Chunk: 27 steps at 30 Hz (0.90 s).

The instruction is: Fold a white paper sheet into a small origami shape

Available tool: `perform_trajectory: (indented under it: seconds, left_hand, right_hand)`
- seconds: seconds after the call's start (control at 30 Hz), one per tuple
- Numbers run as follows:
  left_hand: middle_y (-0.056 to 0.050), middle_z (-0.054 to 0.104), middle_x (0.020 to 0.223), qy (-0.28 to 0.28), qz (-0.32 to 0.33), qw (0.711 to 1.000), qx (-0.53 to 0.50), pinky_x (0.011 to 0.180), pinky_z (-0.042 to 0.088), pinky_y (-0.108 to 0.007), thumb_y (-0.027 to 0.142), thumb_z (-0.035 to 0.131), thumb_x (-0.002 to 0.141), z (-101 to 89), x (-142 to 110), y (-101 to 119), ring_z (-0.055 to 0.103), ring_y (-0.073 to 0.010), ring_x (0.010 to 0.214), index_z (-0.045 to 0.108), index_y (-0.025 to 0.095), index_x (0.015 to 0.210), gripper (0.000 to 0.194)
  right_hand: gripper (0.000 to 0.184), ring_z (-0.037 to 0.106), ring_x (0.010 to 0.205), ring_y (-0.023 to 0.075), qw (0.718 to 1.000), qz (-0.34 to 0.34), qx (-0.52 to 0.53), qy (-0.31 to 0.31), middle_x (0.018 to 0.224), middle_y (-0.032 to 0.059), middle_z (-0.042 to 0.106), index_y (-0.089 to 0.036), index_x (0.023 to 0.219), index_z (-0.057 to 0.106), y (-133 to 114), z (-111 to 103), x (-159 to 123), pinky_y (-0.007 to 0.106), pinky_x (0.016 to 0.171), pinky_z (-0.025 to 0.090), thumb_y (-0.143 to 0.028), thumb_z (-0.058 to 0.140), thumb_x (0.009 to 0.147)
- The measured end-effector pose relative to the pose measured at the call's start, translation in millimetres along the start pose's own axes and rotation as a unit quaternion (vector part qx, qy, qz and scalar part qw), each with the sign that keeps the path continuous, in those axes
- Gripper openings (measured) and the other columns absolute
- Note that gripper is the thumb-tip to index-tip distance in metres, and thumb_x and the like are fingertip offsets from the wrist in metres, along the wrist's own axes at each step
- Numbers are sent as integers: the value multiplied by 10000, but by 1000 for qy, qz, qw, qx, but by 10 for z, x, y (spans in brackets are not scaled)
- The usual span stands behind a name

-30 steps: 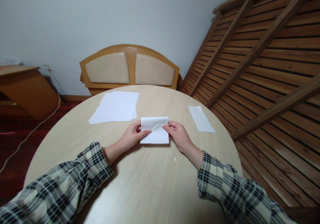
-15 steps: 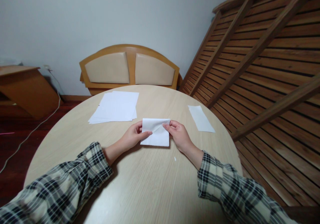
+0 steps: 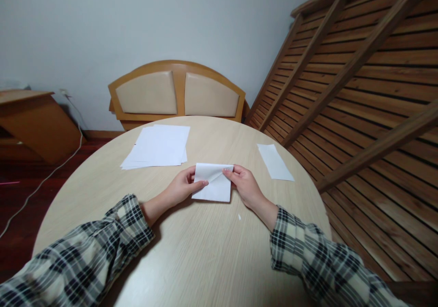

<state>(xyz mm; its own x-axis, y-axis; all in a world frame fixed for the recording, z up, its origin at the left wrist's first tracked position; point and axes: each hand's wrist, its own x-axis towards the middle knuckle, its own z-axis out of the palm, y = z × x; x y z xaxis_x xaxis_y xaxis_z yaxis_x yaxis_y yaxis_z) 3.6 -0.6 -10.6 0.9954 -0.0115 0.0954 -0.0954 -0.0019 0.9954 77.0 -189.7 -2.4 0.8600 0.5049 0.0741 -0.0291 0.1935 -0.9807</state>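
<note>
A slatted wooden bed frame point(image 3: 359, 79) is being leaned against the wall on the right. A round light-wood table point(image 3: 191, 247) is being occupied across the lower middle of the view, and a wooden chair back with two beige pads point(image 3: 177, 93) is being shown just behind its far edge. On the table's far left part, a loose stack of white paper sheets point(image 3: 158, 146) is lying flat. A narrow folded white strip of paper point(image 3: 274, 161) is lying near the table's right edge, well apart from the stack.

A folded white paper point(image 3: 215, 184) is being held near the middle of the table, between the stack and the strip, with its near edge resting on the tabletop and a diagonal flap showing across its upper face. The left hand point(image 3: 181, 187) is being kept closed in a pinch on the paper's left edge, the thumb lying over the top face and the fingers curled behind. The right hand point(image 3: 243, 184) is likewise being closed on the paper's upper right corner, its fingertips point(image 3: 226, 172) pressed on the flap. Both arms are being covered by plaid sleeves point(image 3: 92, 252). A tiny white scrap point(image 3: 239, 217) is lying on the table just near the right wrist.
</note>
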Motion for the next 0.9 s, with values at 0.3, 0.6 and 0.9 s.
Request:
perform_trajectory:
  seconds: [0.3, 0.6, 0.9]
  left_hand:
    - [-99, 688, 974, -2, -3, 1000, 6, 696, 514, -301, 307, 720, 743, -8, 1, -15, 641, -185, 781, 604, 133, 1096, 410]
    - [-105, 672, 975, -12, -8, 1000, 11, 715, 494, -302, 294, 723, 740, -11, 5, -10, 621, -171, 786, 589, 110, 1101, 427]
    - [-113, 671, 993, -12, -13, 1000, 25, 713, 490, -297, 305, 713, 743, -3, -1, 12, 619, -178, 797, 578, 109, 1112, 439]
  right_hand:
    - [277, 600, 693, 158, 999, -27, -23, 23, 749, 22, 680, -177, 771, 654, -18, 20, -14, 278, 638, 457, -429, 742, 699]
    - [309, 556, 642, 133, 1000, -12, 6, 21, 704, -2, 628, -181, 761, 636, -22, 4, -6, 259, 606, 437, -461, 744, 688]
    - [298, 504, 607, 124, 998, -47, -26, 42, 645, -18, 578, -182, 681, 606, -39, 12, -16, 245, 558, 374, -451, 732, 704]
